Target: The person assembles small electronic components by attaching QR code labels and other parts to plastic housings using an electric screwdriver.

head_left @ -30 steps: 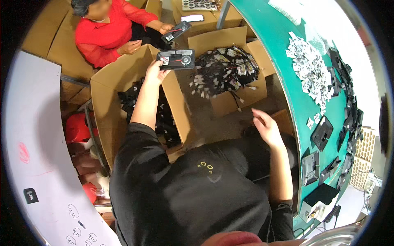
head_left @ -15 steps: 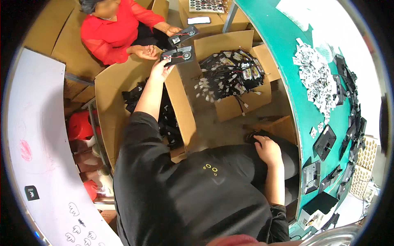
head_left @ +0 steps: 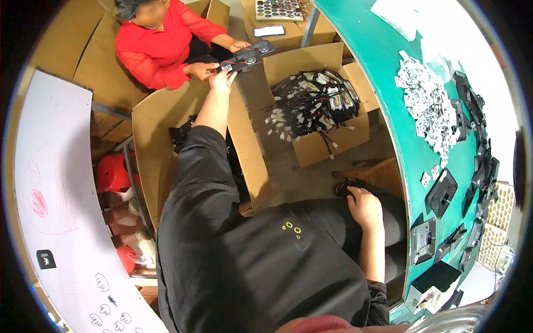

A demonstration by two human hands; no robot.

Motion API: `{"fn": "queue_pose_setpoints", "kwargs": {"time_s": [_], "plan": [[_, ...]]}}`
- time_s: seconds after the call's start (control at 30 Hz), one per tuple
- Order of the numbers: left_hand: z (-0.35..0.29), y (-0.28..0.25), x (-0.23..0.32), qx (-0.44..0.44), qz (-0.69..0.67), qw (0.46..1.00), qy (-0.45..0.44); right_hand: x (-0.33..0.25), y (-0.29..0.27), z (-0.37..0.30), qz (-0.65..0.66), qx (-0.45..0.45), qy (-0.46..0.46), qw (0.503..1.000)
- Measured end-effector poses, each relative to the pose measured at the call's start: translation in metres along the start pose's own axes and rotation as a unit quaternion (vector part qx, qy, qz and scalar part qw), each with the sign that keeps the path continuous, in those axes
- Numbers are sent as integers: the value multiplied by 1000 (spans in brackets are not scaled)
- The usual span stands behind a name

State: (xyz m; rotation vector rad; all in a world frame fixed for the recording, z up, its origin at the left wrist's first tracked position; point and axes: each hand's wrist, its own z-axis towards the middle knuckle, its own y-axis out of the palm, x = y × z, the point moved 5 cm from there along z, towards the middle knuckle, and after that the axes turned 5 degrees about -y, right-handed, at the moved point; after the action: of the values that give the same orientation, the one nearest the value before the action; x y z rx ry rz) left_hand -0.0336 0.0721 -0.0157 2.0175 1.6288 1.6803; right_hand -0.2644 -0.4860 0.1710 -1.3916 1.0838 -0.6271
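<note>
My left hand reaches far out and grips the near edge of a black plastic casing with a round speaker-like part, red wires and a small white label. A co-worker's hand meets its left end. Just behind it, the co-worker's other hand holds a similar black casing; the two casings overlap in view. My right hand lies on my dark-clad leg, fingers loosely laid down, with nothing visible in it.
Below my left arm stands a large cardboard box with black parts. Another box brims with black cabled pieces with white connectors. On the right, a green table carries a pile of white labels and several black casings.
My left hand and its casing have moved slightly up and right, toward the co-worker's casing. The co-worker's nearer hand has come to the casing's edge. My right hand stays on my leg.
</note>
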Motion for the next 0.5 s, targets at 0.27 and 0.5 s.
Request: {"fn": "queue_pose_setpoints", "kwargs": {"time_s": [0.27,0.5], "plan": [[36,-9,26,75,15,994,-73,-1,-1,1,-2,-6,-2,1000],[12,-21,16,163,71,982,-59,1,1,-1,-9,-18,9,1000]]}}
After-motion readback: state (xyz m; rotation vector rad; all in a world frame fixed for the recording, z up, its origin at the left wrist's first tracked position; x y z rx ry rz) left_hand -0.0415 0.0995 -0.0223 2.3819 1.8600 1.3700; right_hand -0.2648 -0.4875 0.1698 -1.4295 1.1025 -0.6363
